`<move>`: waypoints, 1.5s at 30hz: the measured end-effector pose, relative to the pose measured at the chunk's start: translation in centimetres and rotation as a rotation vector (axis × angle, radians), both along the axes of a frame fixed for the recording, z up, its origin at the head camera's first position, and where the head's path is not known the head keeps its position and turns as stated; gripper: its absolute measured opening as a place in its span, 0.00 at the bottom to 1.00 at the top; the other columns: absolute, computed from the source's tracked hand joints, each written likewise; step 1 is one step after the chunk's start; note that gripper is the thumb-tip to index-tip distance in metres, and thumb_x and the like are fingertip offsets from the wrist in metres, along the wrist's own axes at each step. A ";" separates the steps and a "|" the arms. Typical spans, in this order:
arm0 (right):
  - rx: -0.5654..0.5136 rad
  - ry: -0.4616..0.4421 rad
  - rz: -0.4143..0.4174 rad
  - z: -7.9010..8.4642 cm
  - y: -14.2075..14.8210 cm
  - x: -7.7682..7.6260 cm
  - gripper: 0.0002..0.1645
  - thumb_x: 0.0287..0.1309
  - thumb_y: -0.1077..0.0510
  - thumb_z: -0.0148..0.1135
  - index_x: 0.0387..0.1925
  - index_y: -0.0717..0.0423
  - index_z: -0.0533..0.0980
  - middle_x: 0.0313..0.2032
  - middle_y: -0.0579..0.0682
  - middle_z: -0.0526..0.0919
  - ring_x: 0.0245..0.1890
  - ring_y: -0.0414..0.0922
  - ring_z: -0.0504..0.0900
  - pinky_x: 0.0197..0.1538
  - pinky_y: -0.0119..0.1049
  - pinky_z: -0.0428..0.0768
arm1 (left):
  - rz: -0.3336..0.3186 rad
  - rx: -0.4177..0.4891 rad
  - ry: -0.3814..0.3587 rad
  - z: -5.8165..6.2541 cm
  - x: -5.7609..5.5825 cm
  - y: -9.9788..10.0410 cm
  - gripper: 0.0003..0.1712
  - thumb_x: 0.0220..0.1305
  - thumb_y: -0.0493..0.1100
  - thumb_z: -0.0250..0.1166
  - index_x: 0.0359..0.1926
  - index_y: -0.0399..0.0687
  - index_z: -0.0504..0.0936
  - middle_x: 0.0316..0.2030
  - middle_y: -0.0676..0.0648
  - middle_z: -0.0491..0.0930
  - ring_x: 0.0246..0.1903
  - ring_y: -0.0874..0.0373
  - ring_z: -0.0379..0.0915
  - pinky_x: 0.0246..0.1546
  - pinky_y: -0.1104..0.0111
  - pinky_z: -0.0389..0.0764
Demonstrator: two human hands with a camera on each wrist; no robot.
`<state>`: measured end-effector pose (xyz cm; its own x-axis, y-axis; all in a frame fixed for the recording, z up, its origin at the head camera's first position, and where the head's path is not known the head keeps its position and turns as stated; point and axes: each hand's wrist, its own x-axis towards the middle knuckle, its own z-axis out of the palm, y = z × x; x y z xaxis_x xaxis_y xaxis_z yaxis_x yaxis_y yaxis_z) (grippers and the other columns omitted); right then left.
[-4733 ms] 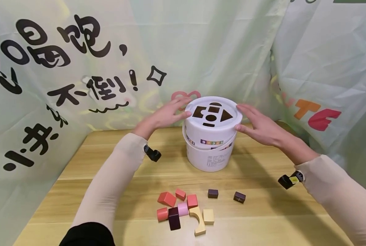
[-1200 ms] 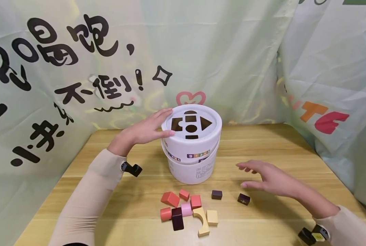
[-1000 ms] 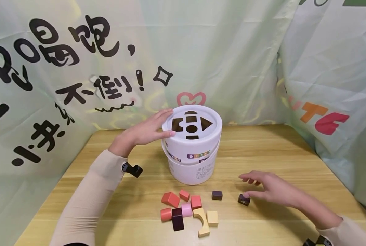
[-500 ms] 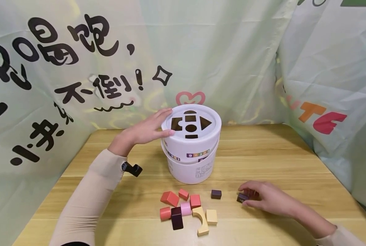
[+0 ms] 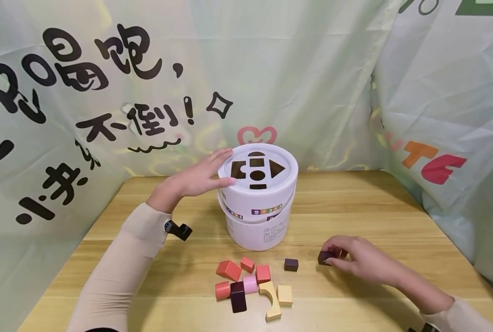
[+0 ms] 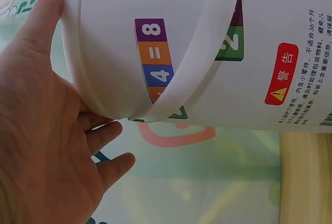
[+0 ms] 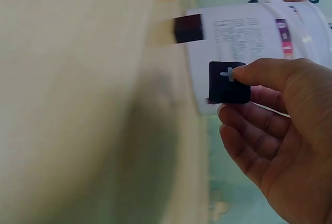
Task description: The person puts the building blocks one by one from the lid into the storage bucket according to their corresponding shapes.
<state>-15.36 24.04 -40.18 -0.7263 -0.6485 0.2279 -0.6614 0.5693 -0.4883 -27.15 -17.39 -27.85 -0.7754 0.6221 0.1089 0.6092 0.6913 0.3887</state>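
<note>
A white bucket point(image 5: 257, 230) with a shape-sorter lid point(image 5: 280, 182) stands on the table, its lid cut with several dark openings. My left hand point(image 5: 192, 179) rests at the left edge of the lid, thumb and fingers spread along the rim. The left wrist view shows this hand point(image 6: 46, 125) against the bucket's side point(image 6: 114, 42). My right hand point(image 5: 364, 259) pinches a small dark block point(image 5: 324, 257) between thumb and fingers, to the right of the bucket and just over the table. A white plus sign marks that block point(image 7: 223, 86) in the right wrist view.
Another small dark block point(image 5: 290, 264) lies in front of the bucket. Nearby is a cluster of red, pink, dark and pale-yellow wooden blocks, including a pale arch point(image 5: 271, 302) and a red cylinder point(image 5: 222, 290). Printed curtains point(image 5: 313, 69) hang behind the wooden table point(image 5: 354, 207).
The bucket has shifted left and nearer since the earliest frame. My right hand has left the lid, reached down to the plus-marked block, gripped it and lifted it slightly. My left hand stays on the rim.
</note>
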 end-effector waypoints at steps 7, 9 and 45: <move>-0.010 0.121 -0.013 3.9 -1.0 -0.8 0.10 0.59 0.58 0.69 0.40 0.42 0.78 0.32 0.30 0.78 0.30 0.30 0.76 0.30 0.30 0.77 | 0.014 0.001 -0.009 -0.2 -0.2 -0.2 0.55 0.63 0.73 0.53 0.78 0.49 0.44 0.77 0.48 0.41 0.74 0.48 0.38 0.69 0.46 0.52; -0.011 0.138 -0.024 5.2 -1.2 -1.0 0.10 0.59 0.58 0.69 0.40 0.41 0.78 0.32 0.29 0.78 0.31 0.30 0.76 0.30 0.30 0.77 | 0.017 0.004 -0.008 -0.2 -0.2 -0.2 0.55 0.63 0.73 0.54 0.78 0.49 0.44 0.77 0.48 0.41 0.74 0.48 0.39 0.68 0.45 0.53; -0.156 0.021 -0.058 16.1 -12.0 -7.7 0.10 0.62 0.54 0.67 0.44 0.51 0.82 0.37 0.44 0.84 0.39 0.40 0.81 0.43 0.41 0.79 | 0.020 -0.025 -0.043 0.0 0.0 0.0 0.57 0.62 0.75 0.53 0.78 0.51 0.42 0.77 0.50 0.38 0.74 0.47 0.36 0.68 0.45 0.51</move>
<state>-23.02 12.05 -24.08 -0.7558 -0.5607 0.3382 -0.6404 0.5252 -0.5603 -27.18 -17.37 -27.85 -0.7915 0.6083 0.0601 0.5781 0.7130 0.3967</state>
